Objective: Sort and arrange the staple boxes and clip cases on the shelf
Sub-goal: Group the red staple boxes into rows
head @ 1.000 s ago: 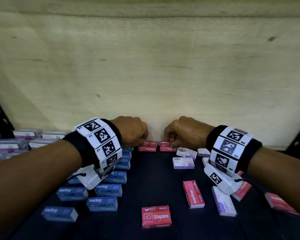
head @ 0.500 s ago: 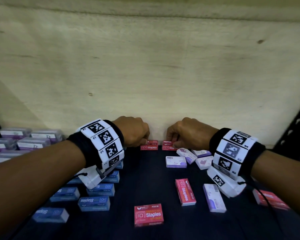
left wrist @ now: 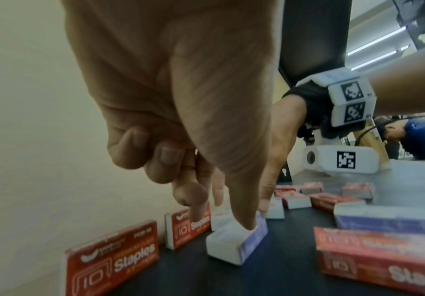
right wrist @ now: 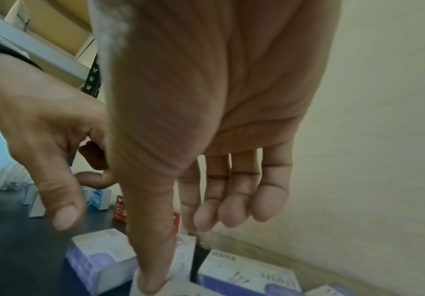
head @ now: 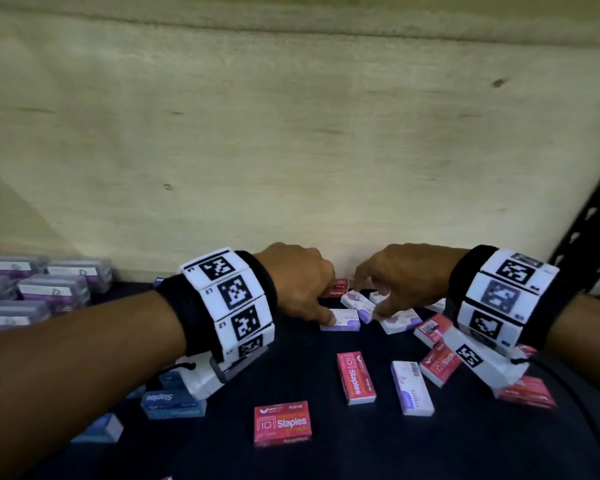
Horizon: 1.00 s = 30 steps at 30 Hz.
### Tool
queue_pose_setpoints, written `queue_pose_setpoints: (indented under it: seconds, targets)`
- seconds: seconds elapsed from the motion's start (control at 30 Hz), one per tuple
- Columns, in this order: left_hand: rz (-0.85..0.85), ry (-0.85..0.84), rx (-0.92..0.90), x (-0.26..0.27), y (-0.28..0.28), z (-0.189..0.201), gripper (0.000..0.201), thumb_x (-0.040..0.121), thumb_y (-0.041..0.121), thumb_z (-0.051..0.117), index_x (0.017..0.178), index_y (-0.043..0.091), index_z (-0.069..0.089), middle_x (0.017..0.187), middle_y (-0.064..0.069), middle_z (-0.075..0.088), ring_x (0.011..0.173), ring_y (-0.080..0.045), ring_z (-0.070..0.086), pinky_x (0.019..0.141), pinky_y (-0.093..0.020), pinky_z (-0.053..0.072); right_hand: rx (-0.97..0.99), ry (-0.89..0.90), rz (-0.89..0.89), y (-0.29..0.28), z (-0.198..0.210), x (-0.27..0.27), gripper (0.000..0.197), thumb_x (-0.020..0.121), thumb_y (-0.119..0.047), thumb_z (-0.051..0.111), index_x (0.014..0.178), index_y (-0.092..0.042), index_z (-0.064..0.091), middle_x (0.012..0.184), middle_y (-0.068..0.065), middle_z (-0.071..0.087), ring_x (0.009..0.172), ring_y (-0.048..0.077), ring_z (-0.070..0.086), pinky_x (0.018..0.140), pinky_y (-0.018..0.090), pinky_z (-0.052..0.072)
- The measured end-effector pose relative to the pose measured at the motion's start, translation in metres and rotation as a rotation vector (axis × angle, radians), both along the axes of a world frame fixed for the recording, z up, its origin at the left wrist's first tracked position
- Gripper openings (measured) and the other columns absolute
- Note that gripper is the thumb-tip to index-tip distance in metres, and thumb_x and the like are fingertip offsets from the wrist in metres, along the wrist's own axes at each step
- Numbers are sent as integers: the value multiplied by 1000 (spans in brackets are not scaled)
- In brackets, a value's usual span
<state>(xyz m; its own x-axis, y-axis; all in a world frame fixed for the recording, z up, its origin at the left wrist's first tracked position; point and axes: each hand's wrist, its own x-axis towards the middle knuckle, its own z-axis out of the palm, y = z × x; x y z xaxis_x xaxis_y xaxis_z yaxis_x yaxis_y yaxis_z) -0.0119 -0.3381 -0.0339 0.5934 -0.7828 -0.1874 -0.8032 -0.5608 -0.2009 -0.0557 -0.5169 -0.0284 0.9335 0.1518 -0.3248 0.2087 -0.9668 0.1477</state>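
Observation:
Two red staple boxes stand side by side against the back wall. My left hand reaches down onto a white and purple staple box, thumb on its top, index finger at its far side, the last two fingers curled. My right hand hovers just to the right with relaxed, nearly straight fingers. Its thumb touches another white and purple box. More white and purple boxes lie close by.
Loose red staple boxes and a white one lie on the dark shelf in front. Blue staple boxes sit under my left wrist. Clear clip cases are stacked far left. A black shelf upright rises at the right.
Both hands have drawn back from the red boxes at the wall to the white and purple boxes. The right hand's fingers have uncurled.

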Motion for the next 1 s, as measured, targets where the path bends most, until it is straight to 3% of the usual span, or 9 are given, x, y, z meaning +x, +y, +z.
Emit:
queue_pose_setpoints:
  seconds: [0.13,0.23,0.37,0.47,0.6,0.77,0.9,1.0]
  targets:
    - [21,34,27,2,-7,-7,53,80,66,61,111,23,64,101,-1,61,83,-20,56,65,-30,42,-40,9,7,2,-3,1,64,80,-52,74,134,-26,51,96,-9,60,84,15,55,69,29,44]
    - [12,96,19,4,-9,-9,46,80,63,65,103,24,68,92,3,66,81,-18,60,61,-27,43,-48,41,14,4,-3,3,64,79,-53,74,132,-22,54,104,-6,65,89,16,59,72,30,48]
    - [7,121,13,3,-10,-10,37,81,58,67,98,25,66,81,8,60,77,-16,58,56,-26,38,7,89,-3,4,-4,5,67,78,-47,78,135,-23,52,93,-12,58,85,12,55,69,25,43]
    - [4,113,16,3,-9,-9,35,82,56,67,97,25,63,78,9,55,77,-16,56,55,-26,35,39,87,-17,1,-5,8,73,74,-49,80,136,-26,49,112,-7,63,97,16,60,81,29,49]
    - [0,93,29,1,-3,-4,35,82,55,67,100,26,63,72,13,46,75,-15,52,53,-26,33,62,70,-41,-2,-5,7,79,69,-56,81,135,-26,51,121,-6,63,103,18,61,90,34,52]
    - [17,80,47,-4,8,8,32,83,56,66,95,27,59,77,12,48,76,-14,51,56,-26,34,93,67,-85,-3,3,-3,66,67,-64,78,117,-26,59,86,-14,59,80,11,58,66,24,42]
    - [10,73,18,-11,9,24,30,83,57,65,86,30,53,76,15,47,79,-14,52,56,-26,33,129,17,-113,-11,24,-17,67,65,-70,75,115,-30,58,88,-11,63,76,5,57,64,24,39]
    - [-23,74,-3,-19,-5,32,33,82,58,65,91,27,59,80,14,52,83,-15,55,59,-27,36,129,-36,-155,-27,43,-36,62,68,-69,74,114,-30,58,85,-12,61,72,2,55,62,23,37]
